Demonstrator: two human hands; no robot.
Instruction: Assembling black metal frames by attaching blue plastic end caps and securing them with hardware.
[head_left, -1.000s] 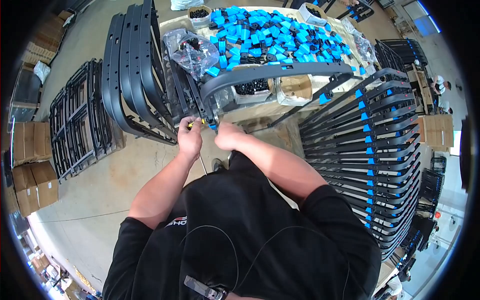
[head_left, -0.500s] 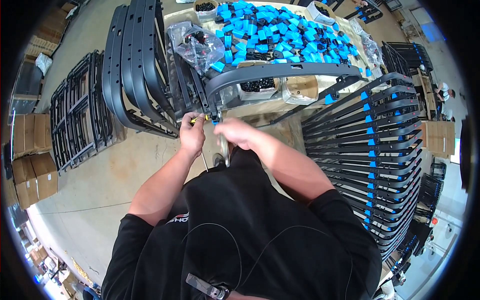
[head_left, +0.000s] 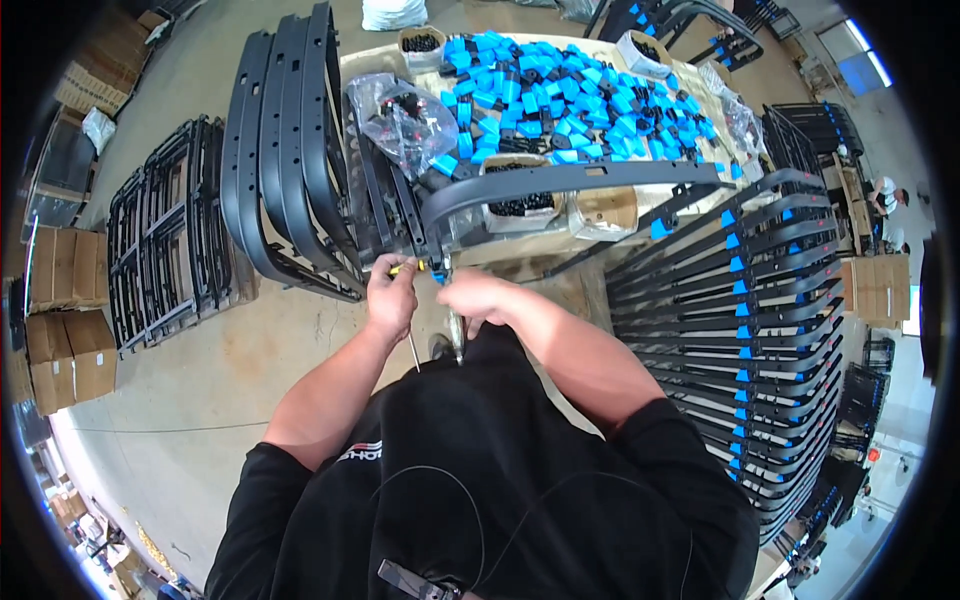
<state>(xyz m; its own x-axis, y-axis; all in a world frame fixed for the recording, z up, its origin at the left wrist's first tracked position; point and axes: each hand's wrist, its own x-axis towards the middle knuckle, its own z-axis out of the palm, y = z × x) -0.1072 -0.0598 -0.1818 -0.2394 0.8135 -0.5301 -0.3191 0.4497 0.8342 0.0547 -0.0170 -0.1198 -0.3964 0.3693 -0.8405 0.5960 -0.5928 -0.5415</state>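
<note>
My left hand point(head_left: 392, 298) is closed around a thin tool with a yellow tip point(head_left: 403, 268), its metal shaft sticking down below my fist. My right hand point(head_left: 474, 296) is closed right beside it, gripping a small metal piece that hangs under it. Both hands sit at the near end of a long curved black frame point(head_left: 570, 178), which spans across the table edge. A small blue clip point(head_left: 437, 278) shows between my hands at the frame's corner.
The table point(head_left: 365, 62) holds a heap of blue plastic clips point(head_left: 560, 90), a clear bag of black parts point(head_left: 400, 115) and tubs of black fasteners point(head_left: 518, 203). Black frames point(head_left: 285, 150) lean at the left, clipped frames point(head_left: 740, 300) stack at the right, and cardboard boxes point(head_left: 60, 320) line the floor.
My hands stay at the frame's corner. The view has shifted slightly, and my right hand has slid a little to the right and down.
</note>
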